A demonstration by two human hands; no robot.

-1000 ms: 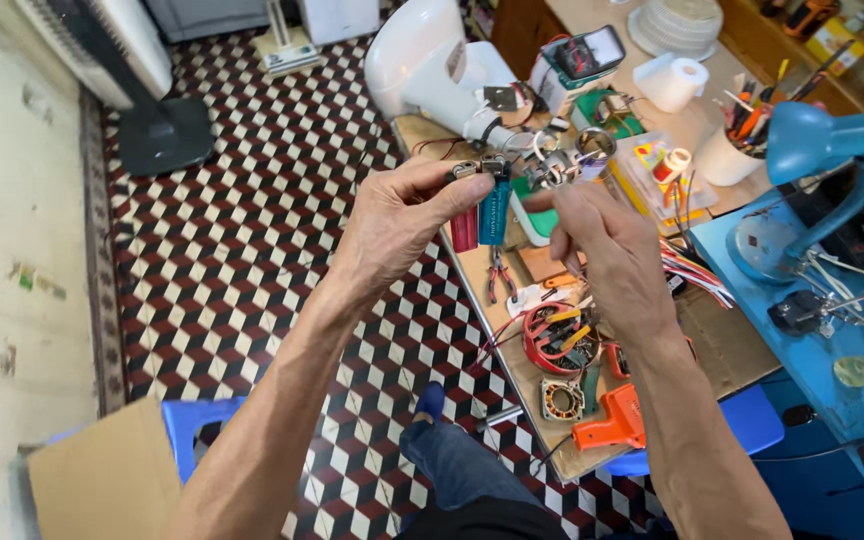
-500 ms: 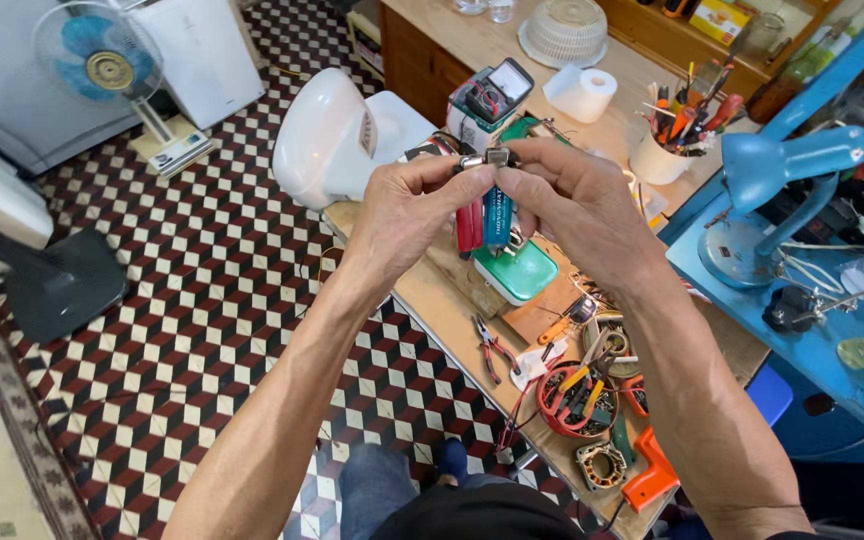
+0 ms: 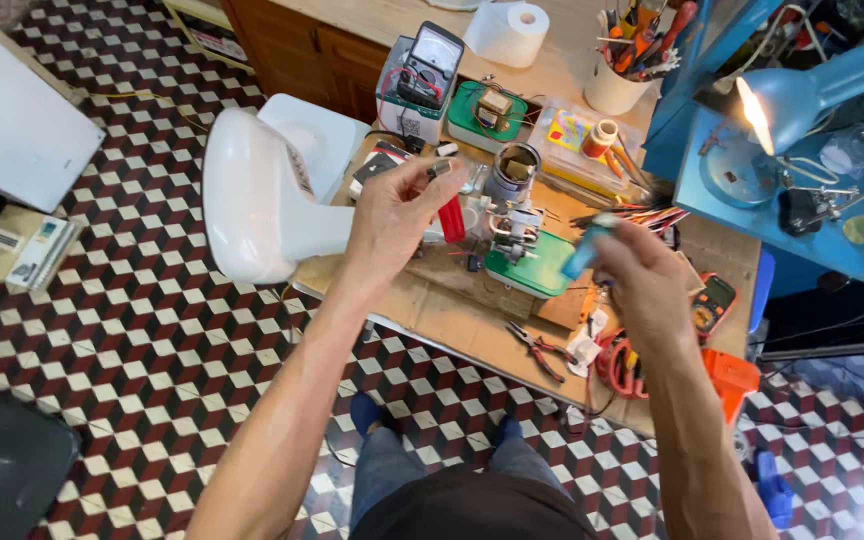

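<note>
Left hand (image 3: 397, 215) is raised over the workbench (image 3: 452, 300), thumb and fingers pinched on a small metal piece at the top of a red cylinder (image 3: 451, 218) that hangs below the fingertips. We can't tell what the metal piece is; it's too small.

Right hand (image 3: 642, 285) is up too, well apart from the left, fingers closed around a blue cylinder (image 3: 582, 252) that sticks out above the thumb. Blurred, so we can't read more than its colour and rough shape.

Both cylinders are in the air above the bench, not touching it or each other.

Between and under the hands: a green block (image 3: 532, 272) with a small metal assembly standing on it. Behind that, a grey tin (image 3: 512, 172) and a second green block with a transformer (image 3: 492, 110) on top. An analog meter (image 3: 422, 75) stands upright near the back edge, with a paper roll (image 3: 507, 32) beside it and a white cup of tools (image 3: 617, 85) further right.

Left of the bench, a white plastic housing (image 3: 252, 200) leans against its edge.

Near the right hand: pliers (image 3: 537, 350) on the bench front, a coil of red wire (image 3: 617, 365), a small handheld meter (image 3: 714, 300) and an orange tool (image 3: 727, 375). A blue desk lamp (image 3: 802, 85) is lit at right.

The floor (image 3: 102, 320) is checkered tile.
</note>
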